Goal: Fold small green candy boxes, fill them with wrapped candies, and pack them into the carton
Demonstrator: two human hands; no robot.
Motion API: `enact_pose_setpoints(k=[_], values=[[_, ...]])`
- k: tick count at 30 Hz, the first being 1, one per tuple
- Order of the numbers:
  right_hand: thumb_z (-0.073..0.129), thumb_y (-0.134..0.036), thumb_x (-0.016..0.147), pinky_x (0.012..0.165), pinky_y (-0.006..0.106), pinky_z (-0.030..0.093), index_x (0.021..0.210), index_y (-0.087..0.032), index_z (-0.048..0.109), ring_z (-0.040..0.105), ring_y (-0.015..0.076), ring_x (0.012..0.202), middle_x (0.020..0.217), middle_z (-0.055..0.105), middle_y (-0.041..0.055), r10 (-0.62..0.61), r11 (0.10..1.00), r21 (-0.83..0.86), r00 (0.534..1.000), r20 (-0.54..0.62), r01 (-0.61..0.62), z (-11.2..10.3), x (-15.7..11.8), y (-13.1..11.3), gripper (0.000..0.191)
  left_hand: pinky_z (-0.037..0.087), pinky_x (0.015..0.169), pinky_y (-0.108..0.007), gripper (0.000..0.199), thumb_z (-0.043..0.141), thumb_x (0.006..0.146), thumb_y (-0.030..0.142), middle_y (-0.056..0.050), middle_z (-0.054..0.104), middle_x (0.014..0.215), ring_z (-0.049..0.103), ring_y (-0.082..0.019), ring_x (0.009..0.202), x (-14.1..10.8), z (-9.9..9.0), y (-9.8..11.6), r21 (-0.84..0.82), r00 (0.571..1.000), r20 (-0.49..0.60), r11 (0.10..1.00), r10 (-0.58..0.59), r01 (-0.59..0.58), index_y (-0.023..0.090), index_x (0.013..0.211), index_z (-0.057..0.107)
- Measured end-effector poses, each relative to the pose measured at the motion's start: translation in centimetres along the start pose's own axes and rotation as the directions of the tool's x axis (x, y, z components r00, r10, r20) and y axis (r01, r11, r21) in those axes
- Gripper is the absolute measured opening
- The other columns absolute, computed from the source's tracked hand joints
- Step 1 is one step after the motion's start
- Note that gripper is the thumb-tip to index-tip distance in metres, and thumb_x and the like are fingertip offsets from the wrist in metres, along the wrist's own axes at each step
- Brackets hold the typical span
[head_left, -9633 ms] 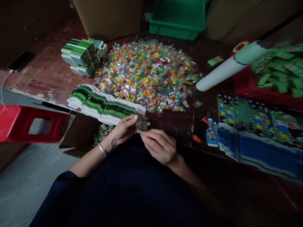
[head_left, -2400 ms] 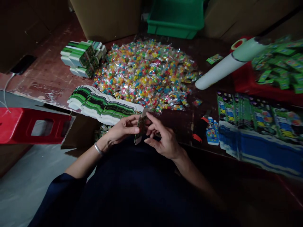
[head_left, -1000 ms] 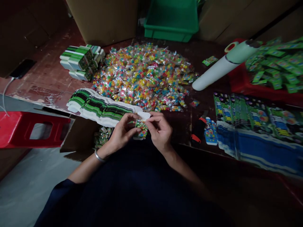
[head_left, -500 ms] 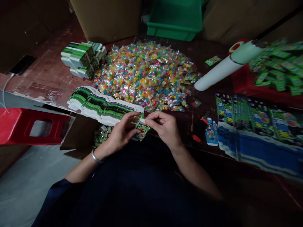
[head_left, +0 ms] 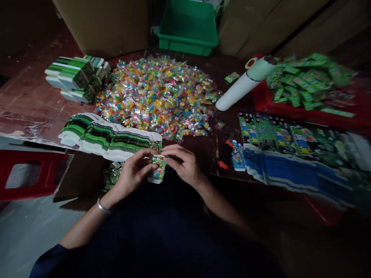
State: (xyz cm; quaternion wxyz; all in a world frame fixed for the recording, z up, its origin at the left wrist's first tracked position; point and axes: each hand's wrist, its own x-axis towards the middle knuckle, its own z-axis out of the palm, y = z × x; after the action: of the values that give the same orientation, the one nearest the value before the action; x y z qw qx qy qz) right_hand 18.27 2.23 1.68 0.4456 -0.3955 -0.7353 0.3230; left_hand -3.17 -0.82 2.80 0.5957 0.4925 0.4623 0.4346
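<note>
A small green printed candy box [head_left: 158, 172] is held between my two hands in front of my body. My left hand [head_left: 136, 170] grips its left side with thumb and fingers; a white flap shows at its lower end. My right hand [head_left: 184, 162] pinches its upper edge. Just behind lies a long fanned row of flat green-and-white cartons [head_left: 113, 139]. Beyond it spreads a big heap of clear bags of colourful candy [head_left: 159, 96]. Below the row, an open cardboard box [head_left: 75, 177] holds several small filled packs [head_left: 114, 173].
Stacked carton bundles [head_left: 72, 75] stand at the left, a green bin [head_left: 188, 42] at the back. To the right are a white roll [head_left: 240, 88], an orange-and-black cutter [head_left: 224, 156], a blue box [head_left: 238, 156], printed sheets [head_left: 290, 154] and a red tray [head_left: 266, 100] of green packs. A red stool [head_left: 29, 170] is lower left.
The view has swung to the right, so the table things appear further left. The candy box is now turned more upright, with its white flap at the bottom, and my right fingers stay at its top.
</note>
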Motion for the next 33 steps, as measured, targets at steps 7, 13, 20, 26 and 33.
enact_pose_setpoints(k=[7, 13, 20, 26, 33], values=[[0.074, -0.020, 0.090, 0.094, 0.049, 0.057, 0.106, -0.018, 0.071, 0.068, 0.0348, 0.110, 0.107, 0.077, 0.0150, 0.293, 0.573, -0.750, 0.937, -0.188, -0.329, -8.9, 1.8, 7.6, 0.016, 0.050, 0.067, -0.020, 0.035, 0.085, 0.078, 0.028, 0.002, 0.058, 0.090, 0.059, -0.012, 0.080, 0.9, -1.0, 0.0, 0.149, 0.995, -0.099, 0.989, -0.010, 0.024, 0.020, 0.095, 0.055], [0.070, -0.028, 0.094, 0.084, 0.043, 0.057, 0.121, -0.018, 0.069, 0.065, 0.0346, 0.111, 0.113, 0.077, 0.0154, 0.311, 0.455, -0.873, 0.950, -0.031, -0.178, -8.0, 1.8, 8.6, 0.029, 0.059, 0.075, -0.030, 0.055, 0.080, 0.078, 0.029, -0.005, 0.068, 0.112, 0.066, -0.018, 0.087, 1.0, -0.4, 0.3, -0.074, 0.986, 0.036, 0.983, -0.165, 0.167, 0.022, 0.126, 0.055], [0.056, -0.013, 0.091, 0.090, 0.046, 0.059, 0.116, -0.013, 0.075, 0.073, 0.0320, 0.099, 0.110, 0.079, 0.0186, 0.241, 0.531, -0.800, 0.955, -0.174, -0.279, -8.6, 1.4, 8.6, 0.031, 0.055, 0.081, -0.029, 0.032, 0.078, 0.084, 0.029, -0.005, 0.073, 0.100, 0.067, -0.019, 0.093, 1.3, -0.1, -0.4, -0.065, 0.981, 0.135, 0.986, -0.142, 0.152, 0.017, 0.112, 0.065], [0.069, -0.031, 0.094, 0.080, 0.038, 0.066, 0.108, -0.022, 0.077, 0.079, 0.0230, 0.087, 0.099, 0.082, 0.0070, 0.141, 0.958, -0.173, 0.901, -0.411, -0.229, -6.7, 1.6, 2.4, 0.018, 0.054, 0.080, -0.031, 0.032, 0.071, 0.094, 0.041, -0.006, 0.074, 0.099, 0.068, -0.019, 0.087, 1.3, 0.5, -0.9, 0.139, 0.982, 0.164, 0.988, -0.096, 0.073, 0.016, 0.112, 0.065], [0.069, -0.024, 0.097, 0.083, 0.037, 0.066, 0.102, -0.026, 0.076, 0.078, 0.0198, 0.088, 0.099, 0.081, 0.0030, -0.026, 0.983, -0.181, 0.954, -0.297, -0.029, -1.8, 2.4, -3.1, 0.009, 0.053, 0.081, -0.029, 0.027, 0.069, 0.097, 0.041, -0.006, 0.075, 0.097, 0.070, -0.020, 0.089, 1.0, 1.2, 0.6, 0.266, 0.986, 0.161, 0.964, -0.031, -0.013, 0.017, 0.109, 0.066]])
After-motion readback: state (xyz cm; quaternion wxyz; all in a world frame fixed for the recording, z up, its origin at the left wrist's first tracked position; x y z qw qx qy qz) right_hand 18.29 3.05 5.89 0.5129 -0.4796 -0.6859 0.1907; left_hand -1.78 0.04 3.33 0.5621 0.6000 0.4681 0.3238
